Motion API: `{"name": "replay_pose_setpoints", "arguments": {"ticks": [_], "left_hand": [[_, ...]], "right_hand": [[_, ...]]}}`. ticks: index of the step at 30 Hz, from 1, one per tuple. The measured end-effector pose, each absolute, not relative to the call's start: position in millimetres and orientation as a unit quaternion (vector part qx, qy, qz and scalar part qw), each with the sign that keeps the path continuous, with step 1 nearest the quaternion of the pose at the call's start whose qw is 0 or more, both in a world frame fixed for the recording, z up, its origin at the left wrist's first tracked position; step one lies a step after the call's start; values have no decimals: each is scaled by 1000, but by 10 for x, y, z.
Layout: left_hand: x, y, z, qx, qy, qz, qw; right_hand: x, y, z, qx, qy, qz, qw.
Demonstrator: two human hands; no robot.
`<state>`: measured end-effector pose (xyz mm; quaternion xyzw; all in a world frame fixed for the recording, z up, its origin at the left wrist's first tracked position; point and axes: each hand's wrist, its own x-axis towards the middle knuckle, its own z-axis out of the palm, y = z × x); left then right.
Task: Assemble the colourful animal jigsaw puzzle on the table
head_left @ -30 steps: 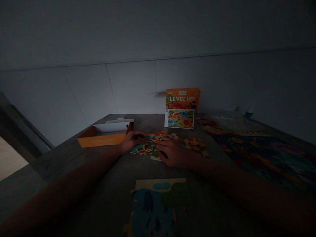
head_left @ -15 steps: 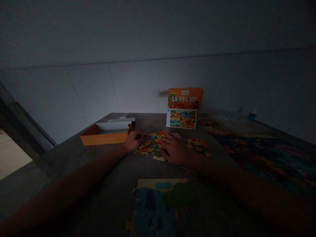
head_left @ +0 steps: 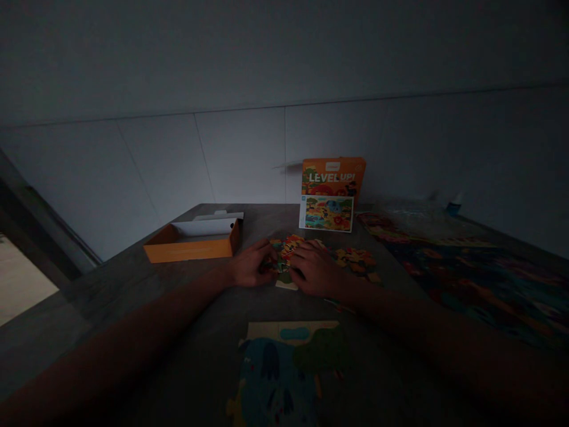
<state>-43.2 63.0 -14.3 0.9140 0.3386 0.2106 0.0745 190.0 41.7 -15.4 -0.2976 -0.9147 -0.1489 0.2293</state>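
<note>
In the dim head view, a heap of loose jigsaw pieces (head_left: 288,243), orange, red and green, lies between my two hands. My left hand (head_left: 253,264) is closed at the heap's left side, its fingers curled down; what they hold is hidden. On the right side, my right hand (head_left: 313,270) rests over the pieces with bent fingers, and its fingertips are too dark to show what is in them. A pale-edged green piece (head_left: 287,284) lies just below the heap. Nearer to me is a joined puzzle section (head_left: 275,362) with blue elephants and a green tree.
An orange open box (head_left: 191,250) stands at the left. Behind the heap, an orange "LEVEL UP!" box (head_left: 333,172) stands upright with a picture card (head_left: 326,213) leaning on it. More pieces (head_left: 355,261) lie right of my right hand. A dark colourful sheet (head_left: 466,279) covers the table's right side.
My left hand has moved right and slightly nearer, over the pieces at the heap's left side, and its fingers are more curled. My right hand has hardly moved.
</note>
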Motion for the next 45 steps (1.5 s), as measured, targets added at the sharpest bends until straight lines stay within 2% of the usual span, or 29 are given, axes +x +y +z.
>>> {"name": "replay_pose_setpoints", "arguments": {"ticks": [6, 14, 22, 27, 33, 39, 45], "left_hand": [[-418, 593, -139, 908, 321, 255, 82], [-418, 575, -145, 898, 269, 335, 96], [-412, 715, -130, 757, 435, 483, 68], [-471, 815, -169, 683, 513, 516, 66], [-501, 834, -181, 661, 568, 486, 60], [-492, 807, -181, 730, 568, 378, 35], [-415, 718, -166, 784, 553, 279, -34]], "right_hand": [[1919, 405, -141, -271, -919, -118, 261], [1938, 393, -138, -152, -939, -51, 305], [1965, 446, -185, -224, -895, -38, 384], [1960, 481, -233, -289, -874, -56, 386], [1954, 517, -246, -340, -853, -75, 389], [1976, 577, -286, -411, -816, -50, 404], [1967, 590, -295, -456, -811, -38, 364]]}}
